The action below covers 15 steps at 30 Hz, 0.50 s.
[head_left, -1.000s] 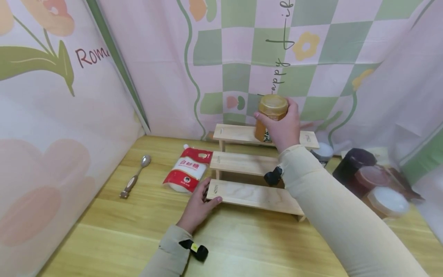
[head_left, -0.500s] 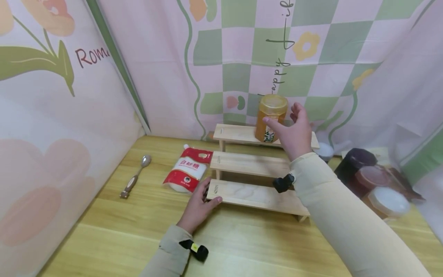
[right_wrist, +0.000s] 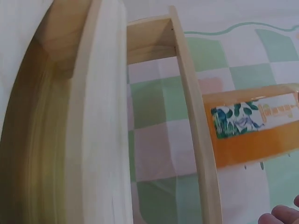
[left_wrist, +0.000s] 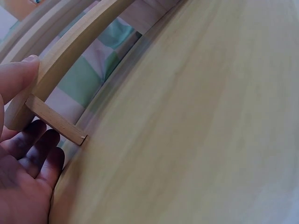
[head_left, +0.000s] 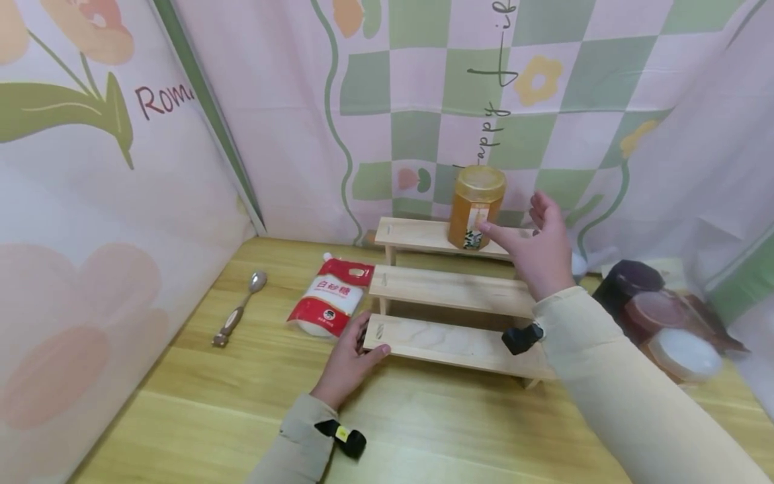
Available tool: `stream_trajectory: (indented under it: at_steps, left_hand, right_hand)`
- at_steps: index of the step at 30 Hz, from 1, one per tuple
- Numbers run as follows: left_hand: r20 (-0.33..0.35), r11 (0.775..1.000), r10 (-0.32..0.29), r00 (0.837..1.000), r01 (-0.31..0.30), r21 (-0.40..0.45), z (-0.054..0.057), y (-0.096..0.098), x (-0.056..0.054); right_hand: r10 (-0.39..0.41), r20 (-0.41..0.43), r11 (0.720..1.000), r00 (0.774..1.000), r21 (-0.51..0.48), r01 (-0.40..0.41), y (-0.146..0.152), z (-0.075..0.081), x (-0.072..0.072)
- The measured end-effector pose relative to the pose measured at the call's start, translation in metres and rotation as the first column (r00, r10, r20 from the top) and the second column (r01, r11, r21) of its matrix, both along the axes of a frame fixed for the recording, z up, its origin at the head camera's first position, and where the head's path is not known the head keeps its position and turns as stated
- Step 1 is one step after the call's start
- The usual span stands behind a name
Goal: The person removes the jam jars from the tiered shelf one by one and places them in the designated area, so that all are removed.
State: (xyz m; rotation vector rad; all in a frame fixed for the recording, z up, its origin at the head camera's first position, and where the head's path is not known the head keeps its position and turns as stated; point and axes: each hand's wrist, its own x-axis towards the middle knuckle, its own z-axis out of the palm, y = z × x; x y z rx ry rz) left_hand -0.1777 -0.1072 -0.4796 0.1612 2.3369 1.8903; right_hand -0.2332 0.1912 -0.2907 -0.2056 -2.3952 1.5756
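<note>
Left hand [head_left: 347,363] on a wooden rack [head_left: 447,289], amber jar [head_left: 476,210] upright on its top tier, right hand [head_left: 542,252] beside the jar

A spoon [head_left: 238,312] and red-and-white bag [head_left: 331,296] lie on the surface [head_left: 423,430]; the left grip holds the lowest tier's left end; the right grip is spread wide, fingers clear of the jar, thumb contact unclear; farther right, a dark container [head_left: 629,286] and a white-lidded jar [head_left: 686,356]

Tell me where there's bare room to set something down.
Free: the top step left of the jar; the middle step left of the right hand; the bottom step between the left hand and right sleeve; the table between spoon and bag, and before the bottom step. Crowded: beyond the right sleeve, where containers cluster.
</note>
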Motion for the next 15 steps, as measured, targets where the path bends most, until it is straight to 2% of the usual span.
stream_trajectory:
  at_steps: [6, 15]
  left_hand:
    - [0.006, 1.000, 0.002, 1.000, -0.002, -0.003, 0.000, 0.001, 0.000]
    - [-0.034, 1.000, -0.008, 0.999, 0.008, 0.009, 0.000, 0.001, 0.000]
  right_hand:
    - [0.017, -0.017, 0.998, 1.000, 0.062, -0.015, 0.013, -0.001, 0.009]
    - [0.057, -0.027, 0.998, 0.998, 0.043, -0.055, 0.028, -0.007, 0.017]
